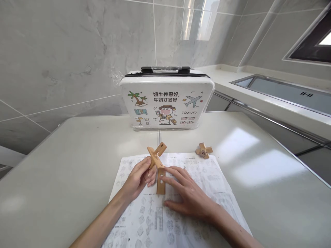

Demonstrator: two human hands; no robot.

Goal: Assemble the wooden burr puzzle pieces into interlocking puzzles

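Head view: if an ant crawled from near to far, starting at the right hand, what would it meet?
right hand → small wooden cross → white suitcase → grey wall

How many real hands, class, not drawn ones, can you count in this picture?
2: the left hand grips crossed wooden pieces; the right hand, to its right, has fingers at a slotted wooden piece. No others show.

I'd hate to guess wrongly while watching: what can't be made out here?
In the head view:
Sheet: fine print too small to read; the right hand covers part; the picture's bottom edge cuts it off.
Case: its closed shell hides the inside.
Wooden pieces: the left hand hides part.
Window: cut off by the right edge.
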